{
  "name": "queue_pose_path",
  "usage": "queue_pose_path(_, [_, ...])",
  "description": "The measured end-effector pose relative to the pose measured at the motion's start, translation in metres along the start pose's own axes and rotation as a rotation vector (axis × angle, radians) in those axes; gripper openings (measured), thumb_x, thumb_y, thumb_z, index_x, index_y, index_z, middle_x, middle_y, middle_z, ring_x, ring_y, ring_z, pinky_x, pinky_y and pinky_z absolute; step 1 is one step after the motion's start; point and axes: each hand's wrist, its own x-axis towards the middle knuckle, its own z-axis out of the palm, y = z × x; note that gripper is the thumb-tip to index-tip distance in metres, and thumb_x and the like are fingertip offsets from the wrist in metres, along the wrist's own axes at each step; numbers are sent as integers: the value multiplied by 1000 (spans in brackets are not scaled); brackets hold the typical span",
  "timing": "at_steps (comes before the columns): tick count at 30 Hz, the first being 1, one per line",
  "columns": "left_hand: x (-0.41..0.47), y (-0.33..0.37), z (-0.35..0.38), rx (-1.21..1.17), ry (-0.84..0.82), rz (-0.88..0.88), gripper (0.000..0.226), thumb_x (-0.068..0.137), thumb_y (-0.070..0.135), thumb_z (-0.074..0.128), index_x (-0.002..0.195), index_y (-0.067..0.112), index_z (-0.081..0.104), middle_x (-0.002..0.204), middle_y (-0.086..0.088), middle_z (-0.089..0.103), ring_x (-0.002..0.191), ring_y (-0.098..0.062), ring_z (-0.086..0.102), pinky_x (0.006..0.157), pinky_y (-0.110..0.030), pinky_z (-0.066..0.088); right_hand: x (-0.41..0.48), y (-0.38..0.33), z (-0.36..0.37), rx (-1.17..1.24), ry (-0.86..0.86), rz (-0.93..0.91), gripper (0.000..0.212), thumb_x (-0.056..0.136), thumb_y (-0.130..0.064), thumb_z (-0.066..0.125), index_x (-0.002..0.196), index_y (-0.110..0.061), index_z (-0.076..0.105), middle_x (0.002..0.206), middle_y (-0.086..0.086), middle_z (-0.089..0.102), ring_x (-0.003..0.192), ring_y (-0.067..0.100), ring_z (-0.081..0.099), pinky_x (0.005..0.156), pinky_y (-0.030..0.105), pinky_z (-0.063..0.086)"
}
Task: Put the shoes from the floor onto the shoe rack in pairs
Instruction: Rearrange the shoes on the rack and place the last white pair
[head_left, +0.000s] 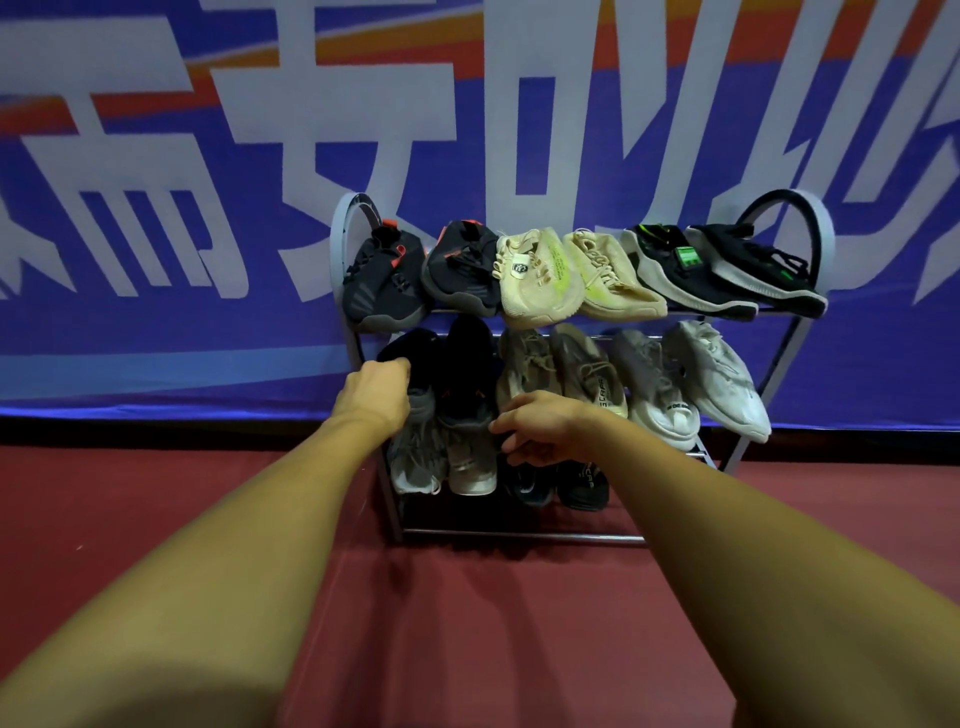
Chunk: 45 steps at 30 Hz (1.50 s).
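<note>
Head view: both hands reach into a shoe rack (519, 535) whose three shelves carry paired shoes.
Left hand (376, 387) rests against the black pair (467, 364) on the middle shelf, its grip hidden. Right hand (540, 428) curls its fingers (511, 447) before the beige pair (576, 369), hold unclear.

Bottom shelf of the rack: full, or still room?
Still room. A grey pair and a black pair fill its left part; bare bars show at its right end.
</note>
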Motion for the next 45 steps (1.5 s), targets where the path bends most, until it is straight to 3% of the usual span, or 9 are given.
queue_pose_path(7, [-2,29,-17,-153,87,0,5,88,11,50,85,15,51,101,-16,62,91,-38,53,70,-37,37,-10,-5,0,200,-36,-46,37,102,-34,50,133,-13,52,114,14,67,78,20,65,57,22,43])
queue_pose_path(11, [-6,50,-30,-377,106,-25,8,80,13,55,76,20,56,88,-11,69,88,-34,63,75,-37,52,-7,-14,7,397,-70,-67,41,105,-44,38,134,-17,48,123,11,64,80,17,64,62,24,41])
queue_pose_path(14, [-13,62,-37,-507,92,1,7,83,12,58,78,16,61,72,-4,72,76,-20,65,66,-31,52,-5,-19,6,613,-74,-87,47,101,-54,40,125,-18,59,91,5,72,69,16,62,57,23,39])
queue_pose_path(17, [-20,67,-37,-538,-2,110,5,88,12,59,84,14,61,66,-1,72,64,-13,60,60,-29,48,-10,-16,2,627,-28,-72,45,91,-62,55,101,-19,65,49,-2,56,60,16,58,49,19,41])
queue_pose_path(24, [-18,67,-26,-724,-124,195,19,90,2,51,91,19,59,67,1,70,62,-11,63,69,-25,47,-14,-7,-13,565,45,-139,41,89,-45,66,108,-8,68,55,5,44,58,19,52,45,19,42])
queue_pose_path(29, [-10,60,-17,-519,-171,97,52,91,6,44,136,31,43,94,-10,70,78,-23,65,70,-37,53,-14,0,-30,664,89,-86,45,70,-40,68,100,-7,61,54,6,46,42,17,47,63,27,54])
queue_pose_path(32, [-11,50,-12,-334,-188,62,61,92,17,48,148,34,34,120,-16,61,91,-31,62,78,-38,52,-25,7,-43,641,37,-84,26,76,-39,63,86,-16,55,61,1,47,46,13,41,42,19,43])
queue_pose_path(39, [-9,44,-2,-132,-156,62,34,95,32,50,129,38,52,131,-10,59,113,-36,55,90,-45,50,-34,20,-62,538,-14,-81,28,75,-46,64,64,-24,52,54,-7,45,49,10,39,55,21,30])
queue_pose_path(45, [-13,61,-6,-170,-100,0,15,97,32,51,108,28,59,116,-11,58,109,-39,55,84,-42,46,-28,25,-66,697,137,-105,50,73,-66,70,86,-19,62,68,1,51,48,10,41,46,19,34])
